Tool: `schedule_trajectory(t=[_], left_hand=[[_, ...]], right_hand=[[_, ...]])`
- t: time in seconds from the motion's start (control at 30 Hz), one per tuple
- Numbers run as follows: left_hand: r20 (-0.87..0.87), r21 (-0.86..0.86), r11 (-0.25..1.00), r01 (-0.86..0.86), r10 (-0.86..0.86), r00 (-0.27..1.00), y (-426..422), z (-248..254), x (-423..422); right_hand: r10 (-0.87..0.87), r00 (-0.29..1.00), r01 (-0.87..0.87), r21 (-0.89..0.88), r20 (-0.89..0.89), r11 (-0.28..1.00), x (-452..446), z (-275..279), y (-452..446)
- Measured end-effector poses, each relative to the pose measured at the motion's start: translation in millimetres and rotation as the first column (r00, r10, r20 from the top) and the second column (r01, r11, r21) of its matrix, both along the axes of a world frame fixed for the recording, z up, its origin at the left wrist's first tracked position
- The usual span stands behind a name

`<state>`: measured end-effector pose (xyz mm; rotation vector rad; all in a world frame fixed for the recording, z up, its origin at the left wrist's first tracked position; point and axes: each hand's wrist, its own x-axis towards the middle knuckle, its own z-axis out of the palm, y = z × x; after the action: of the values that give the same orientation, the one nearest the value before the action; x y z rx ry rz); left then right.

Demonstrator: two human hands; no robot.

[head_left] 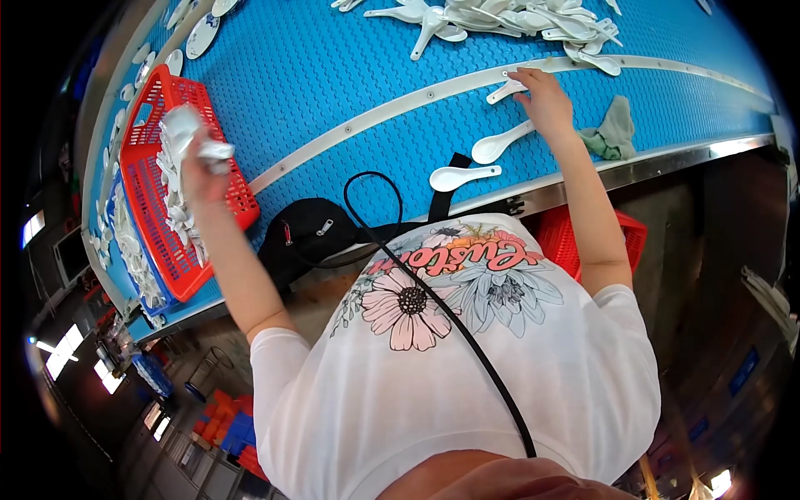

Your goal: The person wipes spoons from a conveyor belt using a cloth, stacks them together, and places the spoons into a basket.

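Note:
My left hand (205,177), blurred by motion, is closed on several white ceramic spoons (181,127) above a red plastic basket (236,179). More white spoons lie inside the basket. Over the inner lane of the blue belt, my right hand (547,104) has its thumb and fingers curled around one end of a white spoon (500,92). Another spoon (493,147) lies with its handle reaching toward my right wrist, and a third spoon (454,177) rests closer to the belt's near edge.
A heap of white spoons (533,18) lies on the far lane, beyond a pale divider rail (375,123). A greenish cloth (615,132) sits right of my right hand. A black pouch (304,229) and cable are near my body. A blue basket (137,242) stands beyond the red one.

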<state>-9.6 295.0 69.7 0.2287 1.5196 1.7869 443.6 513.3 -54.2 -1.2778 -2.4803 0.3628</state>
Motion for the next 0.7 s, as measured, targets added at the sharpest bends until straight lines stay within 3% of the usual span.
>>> schedule_trajectory(t=[0.07, 0.13, 0.17, 0.23, 0.27, 0.3, 0.33, 0.37, 0.4, 0.43, 0.47, 0.53, 0.6, 0.63, 0.67, 0.7], left_hand=[[-0.120, -0.067, 0.982, -0.176, 0.167, 0.979, -26, 15, -44], [-0.170, -0.241, 0.928, -0.284, 0.248, 0.954, -68, 5, -113], [-0.171, -0.238, 0.928, -0.288, 0.252, 0.952, -91, -11, -144], [-0.293, -0.507, 0.786, -0.355, 0.230, 0.928, -116, -28, -166], [-0.756, -0.267, 0.819, -0.507, 0.149, 0.638, -121, -41, -149], [-0.842, -0.266, 0.738, -0.620, 0.135, 0.522, -115, -37, -124], [-0.910, -0.247, 0.648, -0.721, 0.101, 0.402, -108, -32, -106], [-0.906, -0.252, 0.648, -0.718, 0.101, 0.410, -103, -31, -95], [-0.972, -0.207, 0.633, -0.746, -0.045, 0.232, -99, -31, -85], [-0.981, -0.154, 0.626, -0.764, -0.191, 0.042, -92, -27, -72], [-0.981, -0.157, 0.626, -0.764, -0.190, 0.046, -82, -22, -58], [-0.984, -0.167, 0.841, -0.514, -0.108, 0.144, -48, -4, -14], [-0.942, -0.150, 0.940, -0.307, -0.041, 0.333, -9, 0, 42], [-0.917, -0.230, 0.956, -0.184, -0.149, 0.371, 4, -5, 58], [-0.881, -0.304, 0.951, -0.054, -0.259, 0.396, 16, -11, 74], [-0.793, -0.311, 0.945, 0.104, -0.319, 0.519, 31, -15, 98]], right_hand=[[0.028, 0.998, -0.032, 0.068, 0.060, 0.997, 6, -7, 8], [0.103, 0.972, -0.105, 0.000, 0.211, 0.994, 8, -10, 13], [0.106, 0.972, -0.109, 0.003, 0.209, 0.994, 10, -13, 17], [0.048, 0.988, -0.049, 0.005, 0.144, 0.999, 13, -19, 21], [0.050, 0.988, -0.051, 0.008, 0.144, 0.999, 14, -21, 22], [-0.136, 0.968, 0.074, -0.280, -0.211, 0.957, 16, -22, 22], [-0.394, 0.795, 0.079, -0.565, -0.462, 0.821, 20, -23, 23], [-0.394, 0.798, 0.084, -0.564, -0.455, 0.822, 26, -23, 24], [-0.582, 0.610, -0.075, -0.770, -0.538, 0.634, 34, -23, 26], [-0.764, 0.400, -0.293, -0.860, -0.507, 0.418, 42, -23, 27], [-0.908, 0.203, -0.536, -0.817, -0.367, 0.211, 46, -22, 27], [-0.924, 0.163, -0.610, -0.771, -0.347, 0.182, 49, -20, 21], [-0.929, 0.159, -0.610, -0.773, -0.335, 0.174, 44, -11, 11], [-0.930, 0.159, -0.613, -0.771, -0.332, 0.171, 40, -5, 6], [-0.863, 0.272, -0.466, -0.843, -0.426, 0.269, 33, 2, 0], [-0.779, 0.397, -0.313, -0.869, -0.485, 0.382, 27, 10, -7]])
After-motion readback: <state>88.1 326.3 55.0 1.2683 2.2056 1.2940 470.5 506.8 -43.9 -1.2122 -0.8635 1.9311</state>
